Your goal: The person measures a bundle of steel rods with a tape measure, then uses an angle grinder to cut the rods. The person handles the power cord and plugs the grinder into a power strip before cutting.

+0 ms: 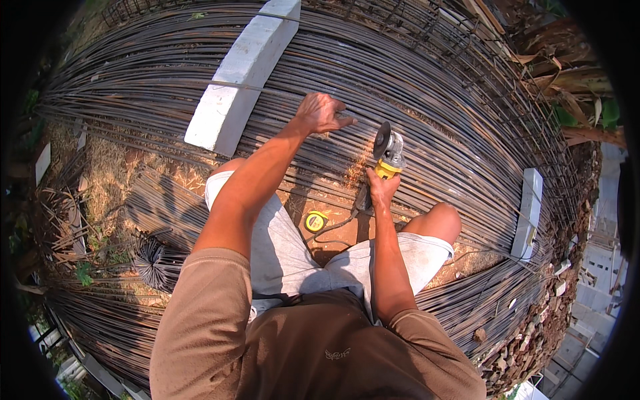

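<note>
My right hand (383, 189) grips the yellow body of an angle grinder (387, 167). The grinder's dark disc (381, 140) faces left over long steel rebar rods (427, 140), and orange sparks (360, 164) show beside it. Whether the disc touches a rod, I cannot tell. Farther left, my left hand (321, 113) is held over the rods with thumb and fingers apart, holding nothing I can see. It may be touching a rod. A yellow tape measure (316, 221) lies on the ground between my legs, near a dark cable (337, 228).
A long pale block (230, 87) crosses the rods at the left; a smaller white block (529, 213) stands at the right. A coil of dark wire (157, 262) sits at lower left. Tied rebar cages (460, 63) line the back, and rubble (533, 333) the right edge.
</note>
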Available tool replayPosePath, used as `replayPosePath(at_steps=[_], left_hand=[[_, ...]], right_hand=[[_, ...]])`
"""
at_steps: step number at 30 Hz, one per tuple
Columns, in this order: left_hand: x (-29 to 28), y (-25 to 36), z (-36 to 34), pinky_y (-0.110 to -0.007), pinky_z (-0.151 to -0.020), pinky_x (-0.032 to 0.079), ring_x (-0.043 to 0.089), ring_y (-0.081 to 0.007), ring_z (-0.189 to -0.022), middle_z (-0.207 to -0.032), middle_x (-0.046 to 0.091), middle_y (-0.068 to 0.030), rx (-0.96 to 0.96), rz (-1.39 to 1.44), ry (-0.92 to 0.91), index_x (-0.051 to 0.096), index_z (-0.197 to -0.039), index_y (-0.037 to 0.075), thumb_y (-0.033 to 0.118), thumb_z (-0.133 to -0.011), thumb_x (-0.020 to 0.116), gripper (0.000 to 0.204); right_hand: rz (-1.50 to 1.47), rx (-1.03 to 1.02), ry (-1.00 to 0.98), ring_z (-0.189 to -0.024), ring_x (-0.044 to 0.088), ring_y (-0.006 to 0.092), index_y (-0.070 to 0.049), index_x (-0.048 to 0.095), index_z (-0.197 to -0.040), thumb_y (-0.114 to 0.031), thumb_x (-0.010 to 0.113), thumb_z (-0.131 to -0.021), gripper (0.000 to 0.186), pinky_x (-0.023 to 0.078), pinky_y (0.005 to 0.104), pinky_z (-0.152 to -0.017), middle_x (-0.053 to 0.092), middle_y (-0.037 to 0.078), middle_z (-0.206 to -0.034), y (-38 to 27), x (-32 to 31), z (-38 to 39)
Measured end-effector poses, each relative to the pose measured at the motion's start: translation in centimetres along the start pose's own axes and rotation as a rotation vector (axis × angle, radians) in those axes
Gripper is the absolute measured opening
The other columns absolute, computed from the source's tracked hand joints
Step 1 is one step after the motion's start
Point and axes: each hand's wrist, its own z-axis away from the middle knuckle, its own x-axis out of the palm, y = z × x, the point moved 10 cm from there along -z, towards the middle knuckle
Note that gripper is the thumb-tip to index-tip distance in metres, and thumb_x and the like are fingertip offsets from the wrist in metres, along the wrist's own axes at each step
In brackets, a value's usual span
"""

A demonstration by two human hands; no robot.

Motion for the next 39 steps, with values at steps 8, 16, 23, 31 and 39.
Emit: replayPosePath(at_steps=[8, 16, 23, 31, 39], left_hand=[[0.0, 0.1, 0.0, -0.049, -0.086, 0.064, 0.081, -0.0328, -0.088, -0.083, 0.082, -0.0168, -0.014, -0.004, -0.016, 0.088, -0.097, 0.011, 0.077, -0.095, 0.068, 0.069], [-0.1, 0.1, 0.0, -0.049, -0.082, 0.064, 0.08, -0.0339, -0.083, -0.079, 0.08, -0.0175, 0.018, 0.012, 0.04, 0.087, -0.093, 0.01, 0.076, -0.095, 0.07, 0.069], [-0.1, 0.0, 0.3, -0.048, -0.079, 0.064, 0.08, -0.0335, -0.079, -0.075, 0.079, -0.0174, 0.033, 0.019, 0.08, 0.087, -0.089, 0.009, 0.075, -0.094, 0.072, 0.068], [-0.2, -0.2, 0.3, -0.048, -0.077, 0.064, 0.077, -0.0306, -0.074, -0.071, 0.076, -0.0141, 0.036, 0.0, 0.089, 0.086, -0.091, 0.01, 0.075, -0.095, 0.071, 0.068], [-0.2, 0.2, 0.2, -0.049, -0.082, 0.064, 0.08, -0.0333, -0.081, -0.076, 0.079, -0.0168, 0.027, 0.028, 0.088, 0.087, -0.092, 0.01, 0.075, -0.095, 0.07, 0.068]], right_hand=[[0.013, -0.023, 0.007, -0.075, 0.065, 0.0128, 0.0, 0.067, -0.115, -0.005, 0.092, -0.082, 0.042, 0.054, 0.0304, -0.068, 0.071, 0.002, -0.094, 0.2, -0.2, -0.1], [-0.001, -0.021, 0.015, -0.072, 0.064, 0.012, 0.0, 0.067, -0.113, -0.005, 0.091, -0.08, 0.041, 0.053, 0.03, -0.066, 0.069, 0.001, -0.09, -0.6, -0.2, -0.1], [-0.01, -0.039, -0.008, -0.071, 0.064, 0.0124, 0.0, 0.066, -0.113, -0.002, 0.089, -0.081, 0.04, 0.052, 0.0293, -0.064, 0.069, 0.002, -0.089, -1.1, -0.2, -0.6], [-0.025, -0.097, 0.021, -0.067, 0.063, 0.0123, 0.0, 0.067, -0.111, -0.003, 0.091, -0.081, 0.039, 0.051, 0.0293, -0.06, 0.07, 0.003, -0.088, -1.6, 0.0, -0.2], [-0.004, -0.015, -0.008, -0.075, 0.066, 0.0134, 0.0, 0.067, -0.114, -0.004, 0.092, -0.081, 0.042, 0.055, 0.0309, -0.067, 0.071, 0.003, -0.094, 0.0, -0.3, -0.4]])
